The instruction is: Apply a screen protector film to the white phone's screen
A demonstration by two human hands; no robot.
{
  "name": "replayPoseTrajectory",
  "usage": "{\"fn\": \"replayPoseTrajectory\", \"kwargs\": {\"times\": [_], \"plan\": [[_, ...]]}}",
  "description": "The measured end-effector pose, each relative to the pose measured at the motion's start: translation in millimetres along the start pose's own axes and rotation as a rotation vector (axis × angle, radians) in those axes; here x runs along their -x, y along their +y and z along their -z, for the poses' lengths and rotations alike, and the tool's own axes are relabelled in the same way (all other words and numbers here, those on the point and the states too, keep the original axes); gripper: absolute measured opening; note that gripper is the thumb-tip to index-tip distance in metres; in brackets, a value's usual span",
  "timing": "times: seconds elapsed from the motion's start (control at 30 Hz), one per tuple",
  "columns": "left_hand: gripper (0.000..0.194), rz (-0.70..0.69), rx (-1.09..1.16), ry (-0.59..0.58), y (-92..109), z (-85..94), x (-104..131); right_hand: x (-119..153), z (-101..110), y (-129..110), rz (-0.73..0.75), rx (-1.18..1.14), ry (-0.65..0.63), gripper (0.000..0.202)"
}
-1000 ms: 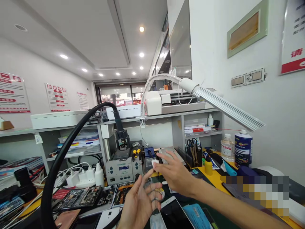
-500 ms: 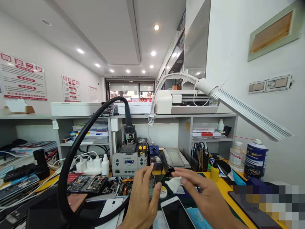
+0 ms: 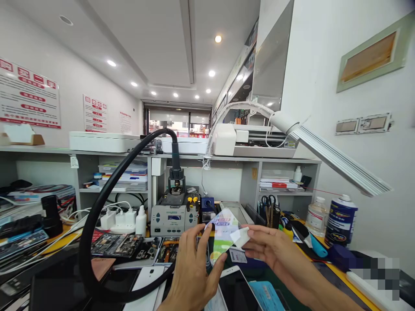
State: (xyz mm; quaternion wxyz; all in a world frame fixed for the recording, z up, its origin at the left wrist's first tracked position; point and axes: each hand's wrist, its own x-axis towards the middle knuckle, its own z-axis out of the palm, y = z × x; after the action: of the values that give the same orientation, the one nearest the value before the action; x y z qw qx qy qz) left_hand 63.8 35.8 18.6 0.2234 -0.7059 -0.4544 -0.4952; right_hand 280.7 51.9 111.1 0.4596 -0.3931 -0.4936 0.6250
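Observation:
My left hand (image 3: pixel 196 268) holds a thin, flat card-like piece (image 3: pixel 223 231) by its edges between thumb and fingers. Its face shows a printed pattern in purple, white and green, and it is tilted upright. A small folded white wipe (image 3: pixel 240 237) is pinched in my right hand (image 3: pixel 270 246), touching the right edge of the printed piece. Below the hands lies a white-framed phone (image 3: pixel 238 289) with a dark screen. A blue packet (image 3: pixel 267 296) rests to the right of that phone.
A thick black hose (image 3: pixel 84 242) loops across the left side, in front of a grey soldering station (image 3: pixel 174 219). Opened phones (image 3: pixel 118 245) lie at left. A blue can (image 3: pixel 340 222) and a clear bottle (image 3: pixel 316 216) stand at right. A lamp (image 3: pixel 343 160) hangs above.
The held flat piece looked dark and edge-on before; now its printed face shows. My right hand with the white wipe has come up against its right edge. The camera view has shifted slightly.

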Motion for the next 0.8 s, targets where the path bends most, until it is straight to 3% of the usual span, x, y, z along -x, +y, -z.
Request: {"fn": "replayPoseTrajectory", "kwargs": {"times": [0.3, 0.5, 0.63, 0.8], "plan": [[0.057, -0.044, 0.036, 0.078, 6, 9.4, -5, 7, -8, -3, 0.049, -0.031, 0.017, 0.047], [0.056, -0.083, 0.076, 0.131, 13, 17.6, -8, 17, -6, 2, 0.189, 0.162, 0.101, 0.058], [0.057, -0.104, 0.047, 0.067, 15, 21.7, -9, 23, -12, 4, 0.307, 0.302, 0.194, 0.053], [0.065, -0.101, 0.009, -0.072, 16, 21.8, -7, 23, -25, 8, 0.362, 0.407, 0.176, 0.044]]}}
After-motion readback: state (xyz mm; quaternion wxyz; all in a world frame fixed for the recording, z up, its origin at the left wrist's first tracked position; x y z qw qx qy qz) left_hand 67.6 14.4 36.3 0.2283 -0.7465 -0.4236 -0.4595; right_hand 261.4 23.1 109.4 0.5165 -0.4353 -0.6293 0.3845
